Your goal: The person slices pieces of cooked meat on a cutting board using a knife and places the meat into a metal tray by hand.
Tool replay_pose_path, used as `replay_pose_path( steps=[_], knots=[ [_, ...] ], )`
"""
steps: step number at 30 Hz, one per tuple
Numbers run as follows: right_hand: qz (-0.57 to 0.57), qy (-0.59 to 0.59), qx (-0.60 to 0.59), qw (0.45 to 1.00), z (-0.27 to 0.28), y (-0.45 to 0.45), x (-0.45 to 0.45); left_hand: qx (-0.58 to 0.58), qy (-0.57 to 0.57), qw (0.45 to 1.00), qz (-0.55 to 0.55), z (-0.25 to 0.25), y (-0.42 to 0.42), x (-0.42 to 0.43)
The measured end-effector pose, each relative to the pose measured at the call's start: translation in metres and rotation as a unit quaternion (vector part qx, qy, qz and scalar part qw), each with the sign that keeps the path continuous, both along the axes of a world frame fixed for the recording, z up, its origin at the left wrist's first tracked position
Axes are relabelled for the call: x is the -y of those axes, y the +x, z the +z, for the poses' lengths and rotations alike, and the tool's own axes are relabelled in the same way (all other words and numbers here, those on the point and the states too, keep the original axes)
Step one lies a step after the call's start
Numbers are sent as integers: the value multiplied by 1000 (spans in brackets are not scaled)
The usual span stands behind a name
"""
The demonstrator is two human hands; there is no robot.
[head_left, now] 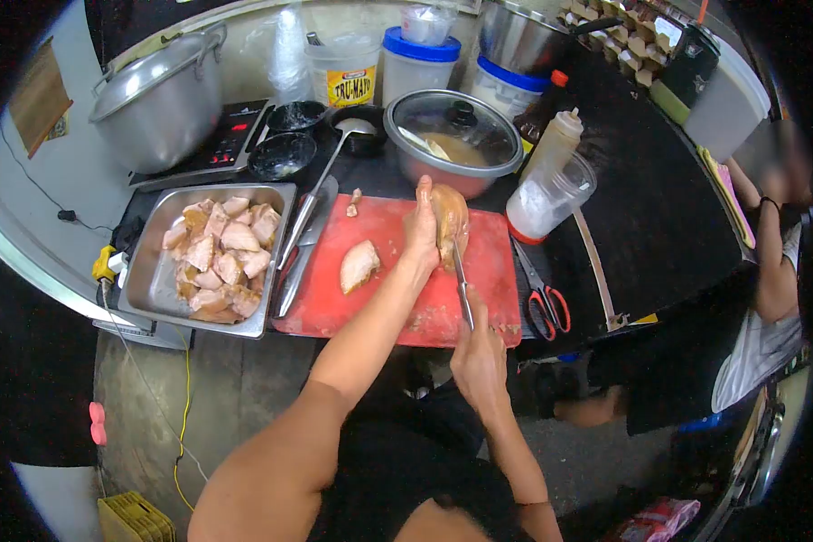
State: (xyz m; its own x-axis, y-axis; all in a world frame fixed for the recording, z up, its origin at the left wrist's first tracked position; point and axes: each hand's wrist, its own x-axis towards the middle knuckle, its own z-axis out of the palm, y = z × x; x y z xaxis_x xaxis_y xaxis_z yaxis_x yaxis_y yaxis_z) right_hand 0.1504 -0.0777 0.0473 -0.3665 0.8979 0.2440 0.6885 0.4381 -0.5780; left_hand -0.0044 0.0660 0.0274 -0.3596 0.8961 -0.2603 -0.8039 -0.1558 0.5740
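A red cutting board (321,303) lies in front of me. On its upper part is a piece of cooked chicken (451,217), gripped from its left side by my left hand (422,230). My right hand (480,357) is closed round the handle of a knife (463,280), whose blade meets the chicken's lower end. A cut chicken chunk (360,266) rests on the board to the left, with small scraps (353,203) above it. Beside the board on the left, a steel tray (144,303) holds several chicken chunks (217,257).
A ladle (312,194) and another blade (307,253) lie between tray and board. Red-handled scissors (544,303) and a clear container (551,194) are right of it. Behind stands a lidded bowl (452,135); a large pot (158,99) sits back left. Another person (768,298) is at right.
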Motion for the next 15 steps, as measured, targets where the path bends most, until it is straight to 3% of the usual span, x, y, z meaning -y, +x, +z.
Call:
replay_pose_path(
  steps=[8, 11, 15],
  knots=[
    [-17, -8, -18, 1000, 0, -12, -28, -5, -11, 999, -52, 6, 7, 8],
    [-15, -34, -34, 999, 14, -10, -22, 4, 58, 992, -112, -10, 2, 4],
    [1, -18, -19, 1000, 20, -5, -10, 5, 34, 998, -53, -8, -1, -7]
  ],
)
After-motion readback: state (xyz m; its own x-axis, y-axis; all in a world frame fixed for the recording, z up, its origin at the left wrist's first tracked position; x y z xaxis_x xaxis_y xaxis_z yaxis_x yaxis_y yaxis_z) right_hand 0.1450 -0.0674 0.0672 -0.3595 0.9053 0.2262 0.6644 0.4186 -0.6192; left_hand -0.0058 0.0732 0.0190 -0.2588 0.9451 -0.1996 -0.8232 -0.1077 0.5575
